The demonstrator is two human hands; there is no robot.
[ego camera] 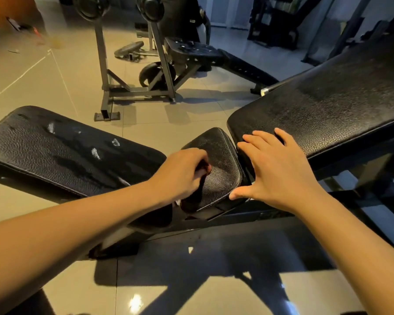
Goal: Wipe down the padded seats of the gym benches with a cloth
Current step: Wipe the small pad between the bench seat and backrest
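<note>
Head view shows my left hand [182, 171] on the small seat [223, 153] in the middle. Its fingers [197, 155] are curled tight round a dark cloth [197, 190], which sits on the near left side of the seat. The seat is longer one way, and that way runs from me to the far end. So the rest of the seat lies ahead and a bit right of the cloth. I think the cloth should go that way. My right hand [275, 169] is flat and spread and holds nothing. Its thumb is by the seat's near right corner, and its fingertips [280, 134] rest on the big right pad [328, 105]. The left hand is the one to wipe.
</note>
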